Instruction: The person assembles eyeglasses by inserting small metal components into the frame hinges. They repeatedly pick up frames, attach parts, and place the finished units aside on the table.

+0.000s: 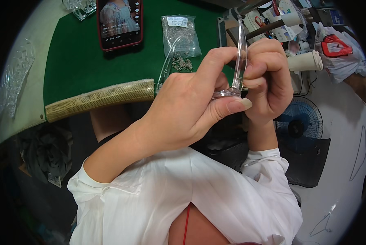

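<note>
your left fingers (212, 61) closed round clear glasses frame (239, 61), seemingly steadying it near green surface (79, 61); your right fingers (268, 61) pinched close by hinge corner (236, 89), likely for fine control. small metal parts (182, 63) piled beyond, probably for easy reach.

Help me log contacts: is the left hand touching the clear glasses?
Touching: the head view shows the left hand pinching the clear glasses near one corner.
</note>
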Available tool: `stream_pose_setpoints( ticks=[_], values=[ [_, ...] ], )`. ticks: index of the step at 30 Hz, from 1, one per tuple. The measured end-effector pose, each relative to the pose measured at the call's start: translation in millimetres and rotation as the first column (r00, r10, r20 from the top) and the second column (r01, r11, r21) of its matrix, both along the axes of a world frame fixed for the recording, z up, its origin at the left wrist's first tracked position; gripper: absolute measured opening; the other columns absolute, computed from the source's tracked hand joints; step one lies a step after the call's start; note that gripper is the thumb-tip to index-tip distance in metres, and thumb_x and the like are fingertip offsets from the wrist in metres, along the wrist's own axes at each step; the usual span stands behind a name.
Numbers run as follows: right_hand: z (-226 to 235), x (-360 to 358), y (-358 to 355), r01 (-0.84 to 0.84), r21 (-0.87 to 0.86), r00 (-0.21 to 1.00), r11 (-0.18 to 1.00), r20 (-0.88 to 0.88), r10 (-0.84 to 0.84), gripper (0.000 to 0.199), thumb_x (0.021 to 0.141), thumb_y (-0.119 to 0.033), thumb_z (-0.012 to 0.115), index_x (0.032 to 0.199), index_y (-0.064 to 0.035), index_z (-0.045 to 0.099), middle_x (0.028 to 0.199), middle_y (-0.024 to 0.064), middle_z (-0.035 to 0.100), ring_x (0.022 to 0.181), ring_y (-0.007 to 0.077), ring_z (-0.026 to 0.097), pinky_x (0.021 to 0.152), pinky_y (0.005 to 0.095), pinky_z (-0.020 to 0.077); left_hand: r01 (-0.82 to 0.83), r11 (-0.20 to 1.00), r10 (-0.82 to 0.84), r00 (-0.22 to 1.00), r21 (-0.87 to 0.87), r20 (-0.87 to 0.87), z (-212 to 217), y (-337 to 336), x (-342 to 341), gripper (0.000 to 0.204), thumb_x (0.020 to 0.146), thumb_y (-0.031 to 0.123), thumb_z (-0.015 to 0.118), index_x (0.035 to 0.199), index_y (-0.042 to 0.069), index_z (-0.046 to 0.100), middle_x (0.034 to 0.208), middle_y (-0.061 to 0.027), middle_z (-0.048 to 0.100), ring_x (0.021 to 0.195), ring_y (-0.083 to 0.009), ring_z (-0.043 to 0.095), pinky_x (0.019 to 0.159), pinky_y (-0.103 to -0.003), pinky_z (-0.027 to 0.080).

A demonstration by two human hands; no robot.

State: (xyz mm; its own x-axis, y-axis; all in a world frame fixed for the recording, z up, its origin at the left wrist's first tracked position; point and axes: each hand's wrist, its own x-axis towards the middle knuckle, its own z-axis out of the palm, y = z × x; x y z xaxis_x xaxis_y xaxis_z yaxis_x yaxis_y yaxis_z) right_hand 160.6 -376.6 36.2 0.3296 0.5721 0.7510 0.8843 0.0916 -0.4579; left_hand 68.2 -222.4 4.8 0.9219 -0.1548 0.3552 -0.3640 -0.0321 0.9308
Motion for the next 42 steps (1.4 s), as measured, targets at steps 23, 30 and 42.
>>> stream_pose_setpoints(
  ticks=[23,30,42],
  values=[
    [-6,-5,0,0.029,0.045,0.994,0.999,-0.107,-0.024,0.015,0.078,-0.011,0.070,0.081,0.0000,0.059,0.079,0.0081,0.056,0.066,0.0135,0.051,0.054,0.0214,0.0386,-0.143,0.970,0.108,0.978,0.199,0.178,-1,1,3,0.061,0.086,0.021,0.064,0.133,-0.002,0.033,0.093,-0.0164,0.065,0.076,-0.0301,0.067,0.066,-0.029,0.051],
    [-2,-5,-5,0.058,-0.010,0.996,0.998,-0.061,-0.059,0.015,0.072,-0.007,0.073,0.077,-0.0006,0.060,0.078,0.0080,0.057,0.065,0.0129,0.052,0.054,0.0214,0.0387,-0.064,0.990,0.050,0.993,0.125,0.108,-4,-1,5,0.060,0.083,0.018,0.064,0.133,-0.001,0.035,0.085,-0.0166,0.066,0.078,-0.0300,0.068,0.068,-0.030,0.051],
    [-4,-4,-2,0.021,0.050,0.998,0.999,-0.059,-0.018,0.015,0.071,-0.006,0.073,0.077,0.0000,0.061,0.077,0.0086,0.056,0.065,0.0138,0.053,0.055,0.0223,0.0403,0.070,0.997,-0.070,0.997,-0.033,-0.016,-5,0,4,0.060,0.089,0.027,0.060,0.135,-0.001,0.032,0.084,-0.0097,0.063,0.074,-0.0165,0.062,0.069,-0.027,0.050]
  ],
)
